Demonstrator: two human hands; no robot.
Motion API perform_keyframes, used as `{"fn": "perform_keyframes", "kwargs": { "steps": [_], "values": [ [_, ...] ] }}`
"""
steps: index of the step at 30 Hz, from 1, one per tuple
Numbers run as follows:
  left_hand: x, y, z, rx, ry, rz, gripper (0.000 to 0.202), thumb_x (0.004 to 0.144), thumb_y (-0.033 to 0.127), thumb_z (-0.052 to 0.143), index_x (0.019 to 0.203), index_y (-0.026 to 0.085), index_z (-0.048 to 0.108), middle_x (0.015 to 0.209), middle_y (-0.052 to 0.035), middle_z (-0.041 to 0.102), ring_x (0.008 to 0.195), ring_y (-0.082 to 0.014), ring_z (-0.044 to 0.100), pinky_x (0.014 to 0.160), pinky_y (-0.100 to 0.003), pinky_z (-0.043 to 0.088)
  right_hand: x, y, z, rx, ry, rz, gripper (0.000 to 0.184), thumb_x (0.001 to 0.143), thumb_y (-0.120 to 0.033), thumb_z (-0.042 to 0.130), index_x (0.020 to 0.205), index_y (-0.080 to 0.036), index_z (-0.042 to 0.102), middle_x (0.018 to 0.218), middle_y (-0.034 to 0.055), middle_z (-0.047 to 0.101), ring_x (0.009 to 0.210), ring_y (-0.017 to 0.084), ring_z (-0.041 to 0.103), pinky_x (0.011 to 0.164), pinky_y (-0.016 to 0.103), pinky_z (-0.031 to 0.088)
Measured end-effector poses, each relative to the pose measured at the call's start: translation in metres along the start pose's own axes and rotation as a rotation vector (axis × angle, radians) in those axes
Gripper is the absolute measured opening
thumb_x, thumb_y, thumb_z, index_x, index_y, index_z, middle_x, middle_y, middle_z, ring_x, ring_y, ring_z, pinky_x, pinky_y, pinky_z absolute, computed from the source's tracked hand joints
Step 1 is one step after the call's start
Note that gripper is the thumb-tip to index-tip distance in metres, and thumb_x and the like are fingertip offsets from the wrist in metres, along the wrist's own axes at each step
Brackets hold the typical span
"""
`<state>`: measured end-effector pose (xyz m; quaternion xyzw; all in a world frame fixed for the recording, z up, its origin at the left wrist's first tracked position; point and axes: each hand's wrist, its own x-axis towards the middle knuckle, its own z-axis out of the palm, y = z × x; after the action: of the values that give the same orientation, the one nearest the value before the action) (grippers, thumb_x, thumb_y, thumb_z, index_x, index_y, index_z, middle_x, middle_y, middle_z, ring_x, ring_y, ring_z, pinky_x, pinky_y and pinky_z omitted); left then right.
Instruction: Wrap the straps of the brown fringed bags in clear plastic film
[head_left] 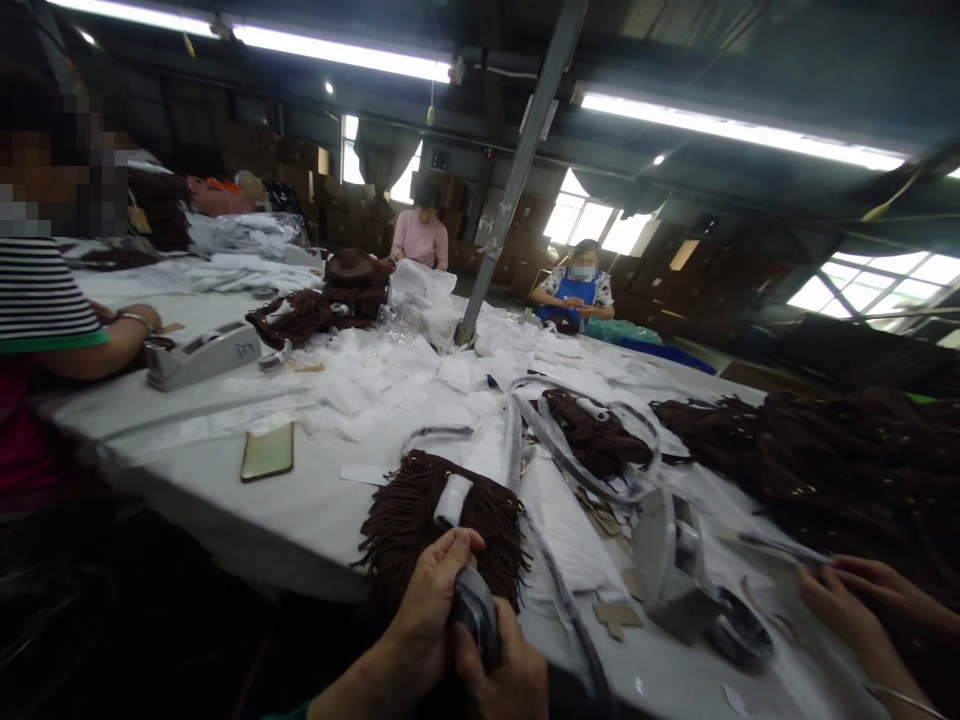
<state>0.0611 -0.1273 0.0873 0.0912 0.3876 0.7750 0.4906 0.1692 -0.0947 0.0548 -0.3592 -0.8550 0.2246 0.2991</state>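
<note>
Left hand (431, 592) and right hand (514, 672) grip a glossy grey-black coiled strip (478, 612).
Ahead, a dark-brown fringed bag (416, 510) lies on the white-covered table (202, 485), nearer the left hand; the strip's long axis points toward it.

We've got matt, suede-like bag (411, 512), rough-fringed; our coil (480, 608) gleaming, plastic-looking; dispenser (660, 560) smooth, hard plastic; phone (268, 453) glossy.
</note>
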Motion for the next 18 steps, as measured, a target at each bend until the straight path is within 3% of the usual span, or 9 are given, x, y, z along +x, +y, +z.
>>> {"fn": "perform_keyframes", "kwargs": {
  "steps": [2,4,7,9,11,15,16,18],
  "values": [
    [-0.001,0.003,-0.001,-0.002,-0.018,-0.010,0.037,0.076,0.055,0.063,0.081,0.019,0.055,0.056,0.0085,0.032,0.050,-0.0089,0.024,0.049,-0.022,0.019,0.000,0.004,0.002,-0.011,-0.001,0.020,0.053,0.089,-0.066,0.032,0.077,-0.021,0.058,0.048,-0.0004,0.061,0.037,0.015,0.056,0.041,0.022,0.042],
    [-0.005,0.014,-0.005,0.254,-0.147,0.066,0.037,0.078,0.055,0.061,0.080,0.018,0.062,0.057,0.0052,0.040,0.052,-0.0110,0.031,0.051,-0.023,0.023,-0.001,0.012,0.003,-0.052,-0.016,-0.044,0.055,0.091,-0.064,0.026,0.077,-0.021,0.059,0.048,0.0019,0.063,0.039,0.017,0.059,0.041,0.023,0.041],
    [-0.012,0.033,-0.011,0.696,-0.355,0.259,0.024,0.068,0.043,0.075,0.076,0.021,0.070,0.061,0.0000,0.053,0.057,-0.0151,0.039,0.059,-0.025,0.028,0.000,0.020,0.002,-0.073,-0.079,-0.206,0.063,0.092,-0.063,0.019,0.080,-0.021,0.065,0.054,0.0067,0.066,0.048,0.021,0.064,0.045,0.025,0.043],
    [-0.014,0.038,-0.010,0.809,-0.421,0.295,0.016,0.071,0.038,0.074,0.072,0.022,0.070,0.061,-0.0015,0.055,0.058,-0.0163,0.041,0.062,-0.026,0.029,0.001,0.018,-0.001,-0.023,-0.103,-0.234,0.067,0.091,-0.064,0.018,0.082,-0.020,0.067,0.060,0.0088,0.069,0.053,0.021,0.066,0.048,0.025,0.046],
    [-0.012,0.033,-0.006,0.738,-0.375,0.265,0.026,0.081,0.043,0.062,0.069,0.020,0.066,0.061,-0.0015,0.053,0.057,-0.0154,0.042,0.060,-0.026,0.031,0.002,0.012,-0.003,0.019,-0.081,-0.185,0.066,0.089,-0.067,0.022,0.086,-0.019,0.067,0.063,0.0087,0.070,0.054,0.020,0.067,0.050,0.024,0.047],
    [-0.006,0.014,0.000,0.238,-0.031,0.148,0.039,0.082,0.056,0.054,0.067,0.020,0.051,0.057,0.0058,0.035,0.050,-0.0103,0.028,0.048,-0.023,0.023,0.001,0.001,-0.005,0.004,-0.078,-0.063,0.060,0.086,-0.071,0.032,0.084,-0.020,0.063,0.053,0.0020,0.064,0.045,0.017,0.062,0.045,0.022,0.045],
    [-0.005,0.012,-0.001,0.167,0.001,0.119,0.040,0.081,0.058,0.053,0.069,0.020,0.049,0.057,0.0068,0.033,0.049,-0.0098,0.026,0.047,-0.022,0.022,0.001,0.002,-0.005,-0.018,-0.086,-0.049,0.059,0.086,-0.071,0.031,0.082,-0.020,0.062,0.050,0.0013,0.063,0.043,0.017,0.062,0.044,0.022,0.044],
    [-0.007,0.016,-0.005,0.261,-0.073,0.121,0.040,0.081,0.058,0.053,0.074,0.019,0.054,0.058,0.0058,0.038,0.051,-0.0101,0.031,0.049,-0.022,0.025,-0.001,0.005,-0.006,-0.070,-0.092,-0.066,0.060,0.090,-0.067,0.026,0.080,-0.020,0.062,0.050,0.0024,0.064,0.043,0.017,0.062,0.043,0.022,0.043]
  ]
}}
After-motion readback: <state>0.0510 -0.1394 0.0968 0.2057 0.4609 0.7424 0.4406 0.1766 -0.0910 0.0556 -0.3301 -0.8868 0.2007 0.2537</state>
